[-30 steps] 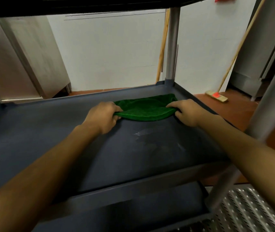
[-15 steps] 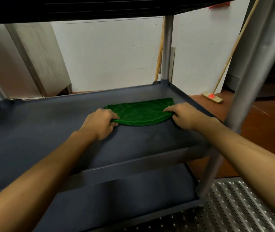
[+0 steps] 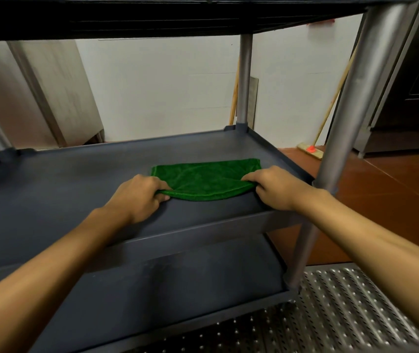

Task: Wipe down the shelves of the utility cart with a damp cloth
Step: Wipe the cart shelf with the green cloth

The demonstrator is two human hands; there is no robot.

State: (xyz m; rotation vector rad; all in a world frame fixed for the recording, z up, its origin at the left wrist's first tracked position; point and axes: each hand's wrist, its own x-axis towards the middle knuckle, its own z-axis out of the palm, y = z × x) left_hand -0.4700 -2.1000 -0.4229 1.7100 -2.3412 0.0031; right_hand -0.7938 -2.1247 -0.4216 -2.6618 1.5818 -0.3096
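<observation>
A green cloth (image 3: pixel 204 178) lies spread on the right part of the dark grey middle shelf (image 3: pixel 63 179) of the utility cart. My left hand (image 3: pixel 137 194) pinches the cloth's near left corner. My right hand (image 3: pixel 277 187) grips its near right corner, close to the shelf's front right edge. The near edge of the cloth is lifted slightly between the two hands. The bottom shelf (image 3: pixel 178 281) shows below, and the underside of the top shelf (image 3: pixel 178 16) spans the top of the view.
Grey metal posts stand at the cart's corners: front right post (image 3: pixel 351 103), back right post (image 3: pixel 244 77). A perforated metal floor plate (image 3: pixel 343 309) lies below right. A broom (image 3: pixel 330 105) leans on the white wall; a steel cabinet (image 3: pixel 40 93) stands at left.
Both hands have drawn the cloth toward the front edge of the middle shelf. My view has pulled back and down, showing more of the bottom shelf and the front right post.
</observation>
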